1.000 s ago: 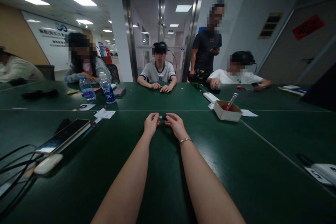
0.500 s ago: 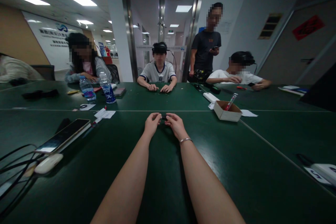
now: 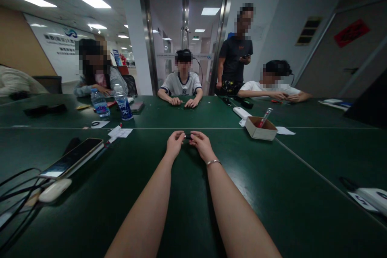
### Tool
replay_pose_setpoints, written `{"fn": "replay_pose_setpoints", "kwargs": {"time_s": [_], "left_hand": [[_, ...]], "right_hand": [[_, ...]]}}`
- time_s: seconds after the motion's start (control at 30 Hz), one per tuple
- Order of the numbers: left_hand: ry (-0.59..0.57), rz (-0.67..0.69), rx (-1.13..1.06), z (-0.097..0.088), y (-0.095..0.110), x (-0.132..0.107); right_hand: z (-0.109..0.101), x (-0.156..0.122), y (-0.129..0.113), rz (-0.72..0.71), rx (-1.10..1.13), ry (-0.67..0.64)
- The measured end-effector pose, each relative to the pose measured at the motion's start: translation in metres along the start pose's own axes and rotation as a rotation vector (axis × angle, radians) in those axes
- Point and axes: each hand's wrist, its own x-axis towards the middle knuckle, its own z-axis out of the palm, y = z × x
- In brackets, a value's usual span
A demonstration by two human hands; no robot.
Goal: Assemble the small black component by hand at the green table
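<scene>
While a green table (image 3: 193, 209) spreads out underneath, an open box (image 3: 260, 132) stands on it. Left of the box, the left hand (image 3: 174, 144) and the right hand (image 3: 202, 144) face each other, just apart and each pinched narrow, with a bracelet (image 3: 213, 162) just behind the latter. Between the two, also left of the box, a small black item (image 3: 188, 136) is gripped by both.

1. Left hand (image 3: 174, 145) and right hand (image 3: 202, 145): both bare.
2. Left forearm (image 3: 148, 201): bare, tapering toward the wrist.
3. Right forearm (image 3: 237, 201): bare, tapering likewise.
4. Bracelet (image 3: 213, 162): a thin, shiny, silver-coloured band around the right wrist.
</scene>
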Motion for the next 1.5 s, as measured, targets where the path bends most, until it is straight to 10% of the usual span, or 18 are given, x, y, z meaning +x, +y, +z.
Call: {"fn": "replay_pose_setpoints", "kwargs": {"time_s": [1.5], "left_hand": [[-0.033,0.029,-0.058,-0.004,0.007,-0.003]], "right_hand": [[0.002,-0.003,-0.006,0.021,-0.008,0.017]]}}
